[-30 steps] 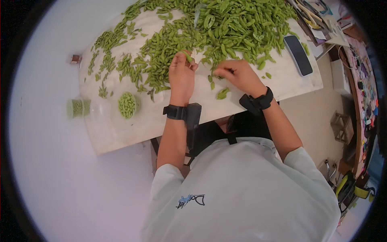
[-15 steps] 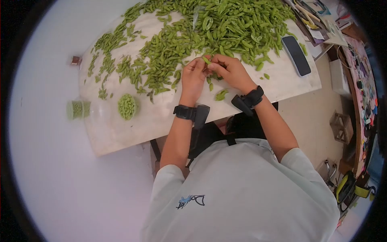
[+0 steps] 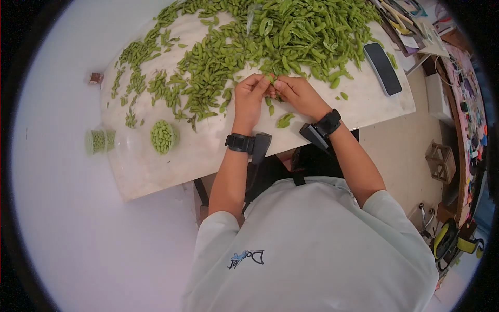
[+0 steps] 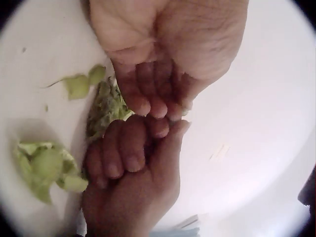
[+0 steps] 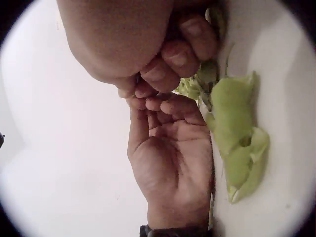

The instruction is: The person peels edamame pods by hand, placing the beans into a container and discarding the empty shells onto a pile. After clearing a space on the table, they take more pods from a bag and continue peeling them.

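In the head view an edamame pod (image 3: pixel 269 78) is pinched between the thumbs and fingers of my left hand (image 3: pixel 248 101) and right hand (image 3: pixel 304 97), fingertips meeting just in front of the pod heap. The wrist views show the left hand (image 4: pixel 170 34) and the right hand (image 4: pixel 136 182) tip to tip, with curled fingers hiding nearly all of the pod. Split pods (image 3: pixel 285 120) lie on the table below the right hand. Seen close in the right wrist view, these pale green pods (image 5: pixel 237 123) are flattened and torn.
A big heap of edamame pods (image 3: pixel 312 36) covers the table's far side, thinning leftward. A cup of shelled beans (image 3: pixel 163 136) stands at the left, with a clear container (image 3: pixel 99 141) beyond it. A phone (image 3: pixel 382 69) lies at the right, near a stack of papers and tools (image 3: pixel 403 26).
The left hand, holding the pod, has moved right, and the right hand has come in from apart to meet it. Both now grip the pod together.
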Tool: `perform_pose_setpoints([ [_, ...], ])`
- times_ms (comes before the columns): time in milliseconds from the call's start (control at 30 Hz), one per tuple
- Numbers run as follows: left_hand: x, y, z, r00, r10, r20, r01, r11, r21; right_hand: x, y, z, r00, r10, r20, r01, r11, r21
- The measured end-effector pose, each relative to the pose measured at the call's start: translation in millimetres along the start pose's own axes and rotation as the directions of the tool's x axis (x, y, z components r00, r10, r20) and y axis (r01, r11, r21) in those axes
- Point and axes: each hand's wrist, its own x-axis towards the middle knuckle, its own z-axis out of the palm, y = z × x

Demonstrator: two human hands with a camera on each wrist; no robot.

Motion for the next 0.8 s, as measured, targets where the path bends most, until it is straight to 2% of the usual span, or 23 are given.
perform_pose_setpoints([
  [200,1,-3,-1,1.0,0.014,0.025,-0.017,0.992,0.128,-2,-3,-2,1.0,0.029,0.009,-0.03,0.999,0.031],
  [400,2,-4,-5,0.994,-0.065,0.092,0.054,0.991,0.121,-3,-6,-4,0.999,0.05,-0.01,-0.05,0.998,-0.037],
  [567,2,-3,-5,0.994,-0.059,0.089,0.05,0.994,0.097,-3,1,-2,0.999,0.024,-0.031,-0.024,1.0,-0.019],
  [667,2,-3,-4,0.996,-0.053,0.076,0.043,0.991,0.125,-4,7,-4,0.995,0.091,-0.05,-0.093,0.995,-0.042],
  [700,1,-3,-4,0.996,-0.05,0.07,0.04,0.989,0.14,-3,10,-3,0.995,0.069,-0.071,-0.073,0.996,-0.043],
  [800,-4,8,14,0.995,0.099,-0.001,-0.097,0.98,0.171,-2,17,-1,0.992,0.031,-0.119,-0.037,0.998,-0.049],
])
